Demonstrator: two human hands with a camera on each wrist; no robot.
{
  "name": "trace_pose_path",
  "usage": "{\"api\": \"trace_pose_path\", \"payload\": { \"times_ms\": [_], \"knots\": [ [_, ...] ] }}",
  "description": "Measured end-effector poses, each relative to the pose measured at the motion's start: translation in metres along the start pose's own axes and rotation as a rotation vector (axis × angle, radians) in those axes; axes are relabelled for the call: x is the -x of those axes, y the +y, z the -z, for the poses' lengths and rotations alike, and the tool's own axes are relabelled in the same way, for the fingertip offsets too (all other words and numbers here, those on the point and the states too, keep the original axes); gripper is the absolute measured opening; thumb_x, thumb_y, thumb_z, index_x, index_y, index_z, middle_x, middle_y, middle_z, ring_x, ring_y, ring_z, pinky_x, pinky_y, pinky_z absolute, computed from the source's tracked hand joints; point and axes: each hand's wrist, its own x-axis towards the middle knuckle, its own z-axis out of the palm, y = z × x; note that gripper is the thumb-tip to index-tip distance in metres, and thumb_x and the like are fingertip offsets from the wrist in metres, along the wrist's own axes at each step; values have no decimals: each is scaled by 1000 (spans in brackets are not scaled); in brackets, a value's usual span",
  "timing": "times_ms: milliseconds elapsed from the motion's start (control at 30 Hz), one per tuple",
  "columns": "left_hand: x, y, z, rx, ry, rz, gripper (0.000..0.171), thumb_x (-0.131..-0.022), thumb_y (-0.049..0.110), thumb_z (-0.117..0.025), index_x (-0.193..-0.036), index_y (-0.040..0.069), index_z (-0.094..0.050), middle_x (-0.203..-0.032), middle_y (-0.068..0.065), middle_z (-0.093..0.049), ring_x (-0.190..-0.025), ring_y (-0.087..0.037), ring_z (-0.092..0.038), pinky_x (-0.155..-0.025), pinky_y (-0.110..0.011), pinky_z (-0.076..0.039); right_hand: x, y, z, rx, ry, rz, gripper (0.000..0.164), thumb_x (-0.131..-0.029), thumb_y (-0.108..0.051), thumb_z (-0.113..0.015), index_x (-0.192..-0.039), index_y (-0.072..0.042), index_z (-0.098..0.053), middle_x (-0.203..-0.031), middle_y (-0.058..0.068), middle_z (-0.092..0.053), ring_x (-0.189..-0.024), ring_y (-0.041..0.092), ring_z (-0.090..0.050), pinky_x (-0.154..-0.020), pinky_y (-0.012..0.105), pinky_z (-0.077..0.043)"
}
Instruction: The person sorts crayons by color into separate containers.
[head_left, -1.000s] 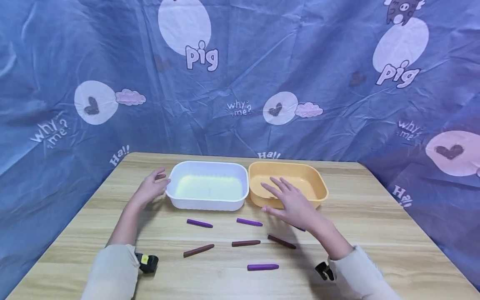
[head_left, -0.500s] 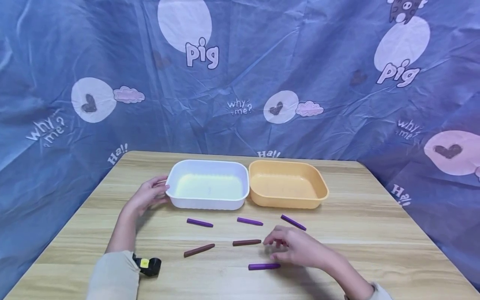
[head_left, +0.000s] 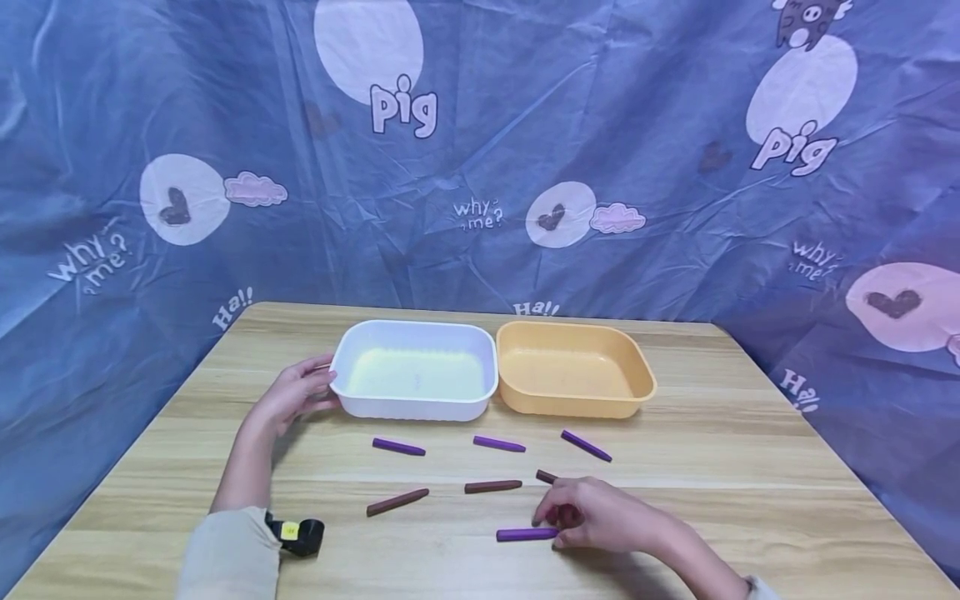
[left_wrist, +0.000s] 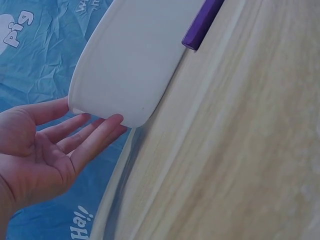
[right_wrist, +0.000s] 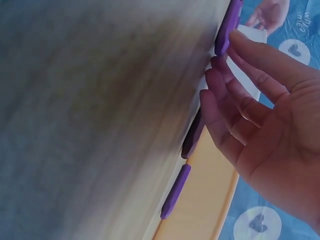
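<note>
My left hand point(head_left: 296, 393) rests against the left end of the white plastic tub point(head_left: 416, 408), with fairly straight fingers touching its outer wall in the left wrist view. Near the front of the table, my right hand point(head_left: 596, 514) has thumb and index finger about the right end of a purple crayon point(head_left: 521, 535), pinching it while it lies on the wood. Part of a dark brown crayon point(head_left: 546, 477) shows behind that hand; the rest is hidden. Close by lie two other brown crayons, one in the middle point(head_left: 492, 487) and one at the left point(head_left: 397, 502).
An orange tub point(head_left: 573, 406) stands right beside the white one. Before the tubs lie three purple crayons: a left one point(head_left: 399, 447), a middle one point(head_left: 498, 444) and a right one point(head_left: 587, 446). A blue printed curtain point(head_left: 480, 167) hangs behind the wooden table point(head_left: 750, 467).
My right hand has come down from over the orange tub toward the table's front and closed its fingertips on the purple crayon. My left hand has settled against the white tub.
</note>
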Motion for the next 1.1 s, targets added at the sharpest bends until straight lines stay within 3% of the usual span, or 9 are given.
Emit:
{"api": "trace_pose_path", "payload": {
  "times_ms": [400,700,1100],
  "knots": [
    [-1,-1,-1,-5,7,-1,58,-96,7,-44,-140,-13,-12,-138,-36,-23,-103,-24,-54,-89,-41,-47,-5,5,-5,21,-13,44,28,-73,1,-72,-95,-15,-67,-80,-15,-53,-71,-3,-50,-59,13,-47],
    [0,1,-3,-1,12,4,57,-96,6,-43,-140,-13,-12,-137,-36,-24,-106,-28,-52,-89,-42,-47,-7,6,-5,65,31,113,30,-71,7,-70,-92,-14,-68,-82,-11,-56,-72,-3,-51,-59,12,-48],
    [0,-3,1,4,16,-5,56,-97,7,-42,-140,-13,-13,-137,-36,-24,-104,-26,-53,-87,-39,-49,-17,0,14,106,82,71,29,-72,7,-69,-89,-16,-70,-82,-12,-55,-73,2,-50,-60,16,-48]
  ]
}}
